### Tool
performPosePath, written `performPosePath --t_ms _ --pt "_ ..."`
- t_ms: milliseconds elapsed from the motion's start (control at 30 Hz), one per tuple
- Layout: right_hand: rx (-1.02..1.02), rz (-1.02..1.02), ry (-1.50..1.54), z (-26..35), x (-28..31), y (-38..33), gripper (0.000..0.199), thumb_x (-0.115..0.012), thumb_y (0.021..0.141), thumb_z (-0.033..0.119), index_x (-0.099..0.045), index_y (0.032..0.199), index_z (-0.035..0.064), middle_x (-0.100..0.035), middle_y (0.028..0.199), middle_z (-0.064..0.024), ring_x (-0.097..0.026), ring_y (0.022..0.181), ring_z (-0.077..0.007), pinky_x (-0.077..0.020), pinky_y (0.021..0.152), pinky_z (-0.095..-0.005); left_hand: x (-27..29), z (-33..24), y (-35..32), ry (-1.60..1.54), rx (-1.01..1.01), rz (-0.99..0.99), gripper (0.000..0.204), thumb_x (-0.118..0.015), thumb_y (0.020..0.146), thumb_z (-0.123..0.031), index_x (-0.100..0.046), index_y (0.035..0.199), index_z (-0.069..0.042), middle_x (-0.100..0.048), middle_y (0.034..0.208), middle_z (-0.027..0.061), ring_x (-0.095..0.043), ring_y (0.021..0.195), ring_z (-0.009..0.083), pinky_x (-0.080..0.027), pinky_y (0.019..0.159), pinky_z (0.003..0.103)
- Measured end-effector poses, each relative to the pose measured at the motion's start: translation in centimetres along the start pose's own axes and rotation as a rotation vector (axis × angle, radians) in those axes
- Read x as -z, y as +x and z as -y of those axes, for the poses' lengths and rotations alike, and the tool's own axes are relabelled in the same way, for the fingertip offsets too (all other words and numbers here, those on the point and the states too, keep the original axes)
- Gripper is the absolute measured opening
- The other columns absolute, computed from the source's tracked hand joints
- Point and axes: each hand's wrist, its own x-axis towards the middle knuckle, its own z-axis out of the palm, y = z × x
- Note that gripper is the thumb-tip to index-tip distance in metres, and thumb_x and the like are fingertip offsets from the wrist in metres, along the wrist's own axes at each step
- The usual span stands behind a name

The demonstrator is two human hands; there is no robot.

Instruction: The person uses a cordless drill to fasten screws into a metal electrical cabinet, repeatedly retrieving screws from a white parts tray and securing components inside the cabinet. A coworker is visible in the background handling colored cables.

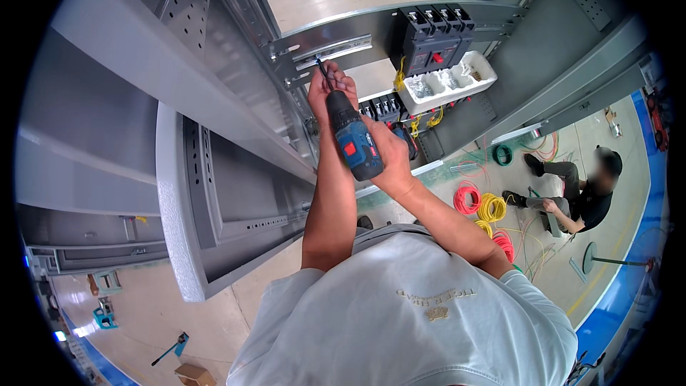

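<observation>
My right hand [389, 151] is wrapped around a blue and black cordless drill [350, 144], whose chuck points up and away from me. From the chuck a long dark bit [325, 73] reaches to the left end of a silver mounting rail [334, 50] on the cabinet's crossbar. Beside that bit, my left hand [332, 87] is closed, its fingers curled against the shaft just ahead of the chuck. Whether a screw sits at the tip is too small to tell. Right of the rail, a dark grey circuit breaker [434, 50] with a red switch is fixed to the crossbar.
A white foam tray [454, 86] of small hardware rests below the breaker. Grey cabinet panels [182, 207] stand close on my left. At right on the floor lie red wire coils [468, 198] and yellow wire coils [491, 207], near a seated person [586, 200] in dark clothes.
</observation>
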Motion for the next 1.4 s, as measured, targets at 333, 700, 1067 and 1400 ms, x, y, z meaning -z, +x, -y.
performPosePath --t_ms 333,700,1067,1400 --pt "-0.044 0.064 -0.019 0.4 0.4 0.3 0.057 -0.077 0.077 0.008 -0.06 0.131 0.0017 -0.067 0.094 -0.0175 -0.068 0.083 -0.0361 -0.0548 0.073 -0.0382 2.3 0.0 -1.8 0.066 -0.012 -0.148 0.023 -0.06 0.099 -0.025 -0.064 0.104 -0.003 -0.067 0.089 0.008 -0.063 0.073 0.0168 -0.054 0.067 0.031" --pt "0.099 0.001 -0.062 0.1 1.6 -1.1 0.067 -0.073 0.077 0.015 -0.053 0.14 0.0032 -0.067 0.11 -0.0154 -0.067 0.092 -0.0352 -0.0553 0.077 -0.0412 9.2 -2.1 -1.1 0.237 0.078 0.005 0.029 -0.059 0.1 -0.029 -0.067 0.114 -0.004 -0.068 0.099 0.006 -0.064 0.086 0.0169 -0.053 0.075 0.032" --pt "-0.267 0.244 0.078 -6.1 12.6 -14.8 0.059 -0.074 0.081 0.021 -0.058 0.136 0.0062 -0.067 0.108 -0.0168 -0.067 0.093 -0.0387 -0.0546 0.079 -0.0433 10.0 1.7 -12.7 0.804 0.217 -0.444 0.028 -0.057 0.104 -0.031 -0.065 0.113 -0.006 -0.069 0.096 0.004 -0.062 0.079 0.012 -0.053 0.069 0.026" --pt "-1.234 0.005 -0.421 -15.4 25.6 -43.0 0.047 -0.069 0.069 0.011 -0.069 0.115 0.0078 -0.071 0.106 -0.0213 -0.067 0.102 -0.0398 -0.0534 0.091 -0.0469 12.4 8.9 -20.2 1.33 0.515 -0.446 0.017 -0.063 0.102 -0.022 -0.067 0.107 -0.006 -0.072 0.091 0.0047 -0.066 0.073 0.0102 -0.052 0.064 0.024"
